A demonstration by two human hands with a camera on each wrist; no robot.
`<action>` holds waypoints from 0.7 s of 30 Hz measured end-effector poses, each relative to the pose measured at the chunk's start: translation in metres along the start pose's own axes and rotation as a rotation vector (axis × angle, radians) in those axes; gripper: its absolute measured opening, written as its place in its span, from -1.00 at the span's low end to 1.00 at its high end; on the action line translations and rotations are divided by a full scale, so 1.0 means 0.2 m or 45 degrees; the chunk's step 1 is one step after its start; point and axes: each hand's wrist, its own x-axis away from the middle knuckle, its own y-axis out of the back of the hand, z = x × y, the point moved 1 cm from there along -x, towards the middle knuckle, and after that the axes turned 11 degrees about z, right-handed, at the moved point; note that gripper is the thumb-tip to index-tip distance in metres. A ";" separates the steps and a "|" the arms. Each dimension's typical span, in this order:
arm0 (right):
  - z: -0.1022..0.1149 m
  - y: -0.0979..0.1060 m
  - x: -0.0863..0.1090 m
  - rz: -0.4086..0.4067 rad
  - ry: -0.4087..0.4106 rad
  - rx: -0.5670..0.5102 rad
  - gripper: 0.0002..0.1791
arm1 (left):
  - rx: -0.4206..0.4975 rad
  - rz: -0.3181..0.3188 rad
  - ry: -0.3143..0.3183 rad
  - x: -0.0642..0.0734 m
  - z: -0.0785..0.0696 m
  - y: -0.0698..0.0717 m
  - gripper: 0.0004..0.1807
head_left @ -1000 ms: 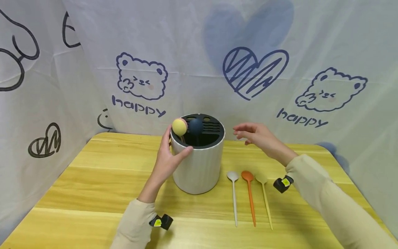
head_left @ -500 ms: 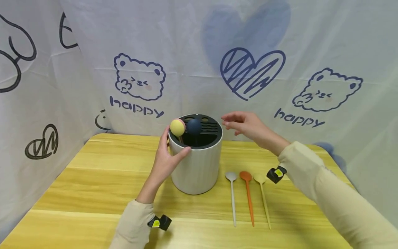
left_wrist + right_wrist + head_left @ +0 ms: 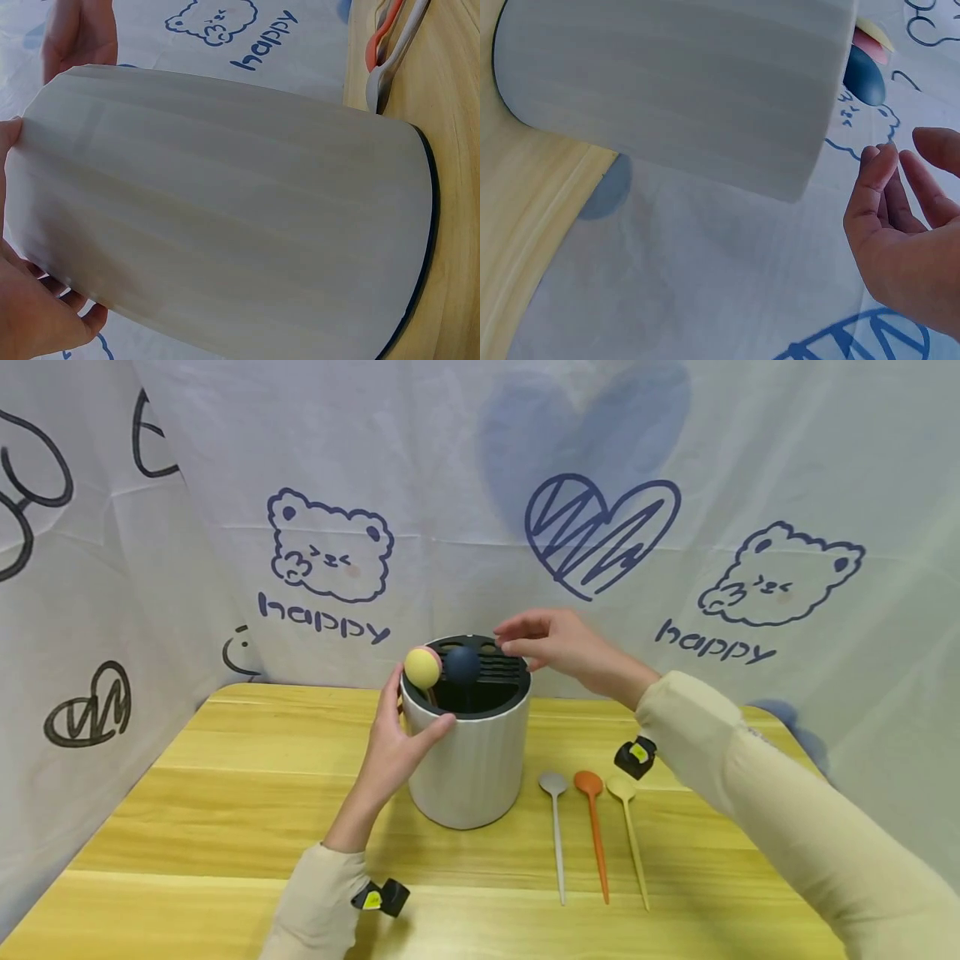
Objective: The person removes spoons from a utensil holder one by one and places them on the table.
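A white ribbed utensil holder (image 3: 467, 768) with a black slotted lid (image 3: 504, 670) stands upright on the table. My left hand (image 3: 393, 747) grips its left side, thumb on the near wall and fingers round the far side. A yellow spoon (image 3: 422, 668) and a navy spoon (image 3: 462, 666) stand in the holder, heads up, with a pink spoon (image 3: 869, 43) mostly hidden behind the yellow one. Over the right part of the rim hovers my right hand (image 3: 562, 643), fingers loosely bent and holding nothing.
To the right of the holder a grey spoon (image 3: 553, 783), an orange spoon (image 3: 588, 783) and a pale yellow spoon (image 3: 621, 787) lie side by side on the wooden table (image 3: 225, 810). A white printed cloth (image 3: 465, 460) hangs right behind the table.
My right hand has moved left and slightly up, from beside the holder to over its right rim. The left hand keeps its grip; the spoons lie as before.
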 end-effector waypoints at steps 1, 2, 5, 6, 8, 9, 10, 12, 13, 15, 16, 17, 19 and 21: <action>0.00 -0.01 -0.01 0.003 -0.007 0.002 -0.62 | 0.004 0.001 0.003 0.00 0.00 0.00 0.05; 0.00 -0.01 -0.02 0.006 -0.015 0.000 -0.62 | 0.007 0.003 0.004 0.00 0.00 0.00 0.05; -0.02 -0.04 -0.04 0.019 -0.030 -0.040 -0.63 | 0.015 0.008 0.010 0.00 0.00 -0.01 0.05; -0.03 -0.04 -0.04 0.019 -0.038 -0.056 -0.64 | 0.018 0.009 0.011 0.00 0.01 -0.01 0.06; -0.04 -0.06 -0.04 0.012 -0.055 -0.073 -0.65 | 0.014 0.015 0.008 -0.01 0.01 -0.01 0.05; -0.04 -0.06 -0.05 0.006 -0.066 -0.081 -0.65 | 0.011 0.017 0.006 0.00 0.01 -0.01 0.05; -0.05 -0.07 -0.05 -0.002 -0.080 -0.081 -0.65 | 0.008 0.018 0.004 0.00 0.01 -0.01 0.05; -0.05 -0.08 -0.06 -0.014 -0.096 -0.070 -0.65 | 0.009 0.017 0.000 0.00 0.00 -0.01 0.05; -0.05 -0.08 -0.06 -0.017 -0.102 -0.064 -0.65 | 0.009 0.016 -0.002 0.00 0.01 -0.01 0.05; -0.04 -0.09 -0.07 -0.021 -0.109 -0.055 -0.65 | 0.012 0.011 -0.003 0.00 0.01 -0.01 0.05; -0.04 -0.09 -0.08 -0.019 -0.109 -0.048 -0.65 | 0.014 0.007 -0.005 0.00 0.01 -0.01 0.05; -0.04 -0.09 -0.09 -0.016 -0.105 -0.043 -0.65 | 0.015 0.003 -0.006 0.00 0.01 0.00 0.05; -0.03 -0.10 -0.10 -0.013 -0.098 -0.035 -0.65 | 0.013 0.001 -0.009 0.00 0.01 0.00 0.05; -0.02 -0.10 -0.11 -0.003 -0.085 -0.026 -0.66 | 0.009 0.002 -0.008 0.00 0.01 0.00 0.04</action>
